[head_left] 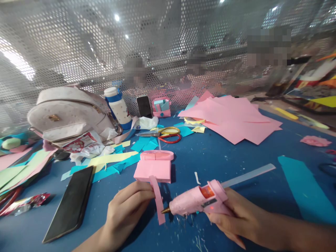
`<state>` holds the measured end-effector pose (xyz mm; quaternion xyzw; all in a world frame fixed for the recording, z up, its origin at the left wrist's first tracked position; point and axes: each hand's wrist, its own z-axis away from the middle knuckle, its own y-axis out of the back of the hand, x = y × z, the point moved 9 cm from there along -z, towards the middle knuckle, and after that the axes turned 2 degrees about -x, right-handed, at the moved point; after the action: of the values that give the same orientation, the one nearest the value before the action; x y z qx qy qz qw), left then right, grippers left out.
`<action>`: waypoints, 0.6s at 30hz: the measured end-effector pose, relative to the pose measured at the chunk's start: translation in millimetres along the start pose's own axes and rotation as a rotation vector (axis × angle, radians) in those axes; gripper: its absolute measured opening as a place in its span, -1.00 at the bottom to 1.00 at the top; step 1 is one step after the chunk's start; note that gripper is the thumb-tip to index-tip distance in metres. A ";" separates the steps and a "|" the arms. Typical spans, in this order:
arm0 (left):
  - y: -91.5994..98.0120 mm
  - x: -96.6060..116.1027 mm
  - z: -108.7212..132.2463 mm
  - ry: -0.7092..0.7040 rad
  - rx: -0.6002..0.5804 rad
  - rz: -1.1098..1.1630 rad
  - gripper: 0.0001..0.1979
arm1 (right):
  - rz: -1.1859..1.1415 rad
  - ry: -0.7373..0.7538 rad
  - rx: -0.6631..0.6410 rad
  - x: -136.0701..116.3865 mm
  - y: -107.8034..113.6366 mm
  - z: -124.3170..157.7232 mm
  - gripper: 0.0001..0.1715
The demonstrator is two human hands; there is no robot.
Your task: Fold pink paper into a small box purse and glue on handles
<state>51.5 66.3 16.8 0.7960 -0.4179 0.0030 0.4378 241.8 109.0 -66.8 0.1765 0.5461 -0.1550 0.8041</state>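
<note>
My right hand [233,217] is wrapped round the handle of a pink glue gun [186,201], with a clear glue stick [248,175] poking out of its back. The metal nozzle points left, at or very near the lower part of a narrow pink paper strip [158,203]. Closed fingers of my left hand [131,199] pinch this strip from its left side. The strip's upper end meets the front of a small pink paper box [153,170]; whether it is attached there I cannot tell. A pink paper loop [157,155] sits along the box's back.
Scissors [169,134], blue and yellow paper scraps and a pink paper stack [231,117] lie beyond the box. At left are a dark phone [69,203] and a pale backpack [68,112]; a bottle [118,106] stands behind. Blue paper [304,185] lies right. A perforated screen [162,42] rises behind.
</note>
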 end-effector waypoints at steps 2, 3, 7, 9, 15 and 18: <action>0.0 -1.0 0.0 0.007 0.003 0.005 -0.81 | 0.022 0.006 -0.008 -3.3 -0.8 0.6 -0.34; -0.1 -1.2 -0.1 0.008 0.002 0.010 -0.80 | 0.038 0.008 -0.008 -4.6 -0.9 0.8 -0.33; -0.3 -2.1 -1.0 0.023 -0.004 0.033 -0.79 | 0.091 0.020 -0.013 -7.9 -1.6 1.0 -0.31; -0.4 -3.3 -1.0 0.034 -0.003 0.034 -0.79 | 0.104 0.024 -0.007 -9.2 -1.2 1.1 -0.32; -1.2 -5.8 -1.0 0.045 -0.005 0.059 -0.78 | 0.129 0.022 -0.040 -14.7 -2.4 1.2 -0.40; -1.1 -6.4 -1.4 0.052 -0.003 0.075 -0.76 | 0.122 0.025 -0.073 -16.0 -3.8 1.0 -0.44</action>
<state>48.5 71.8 14.5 0.7788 -0.4359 0.0397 0.4492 235.3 106.1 -51.9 0.1819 0.5495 -0.0833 0.8112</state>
